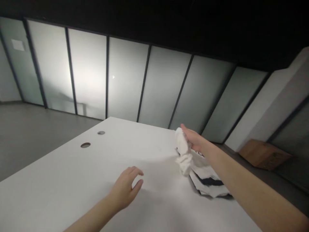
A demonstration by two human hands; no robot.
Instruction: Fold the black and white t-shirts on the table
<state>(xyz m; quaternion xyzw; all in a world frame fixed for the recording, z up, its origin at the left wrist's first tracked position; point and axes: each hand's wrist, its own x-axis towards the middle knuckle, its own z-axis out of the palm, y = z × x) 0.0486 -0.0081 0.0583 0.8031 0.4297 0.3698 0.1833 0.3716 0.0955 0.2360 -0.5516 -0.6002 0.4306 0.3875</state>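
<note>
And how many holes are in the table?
2: the near hole and the far hole, both toward the left of the table. The cloth pile could hide others.

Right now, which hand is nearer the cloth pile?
Right: the right hand holds white cloth at the far end of the pile; the left hand is apart, left of the pile.

Bright glow on frosted panels point(88, 69)
</note>
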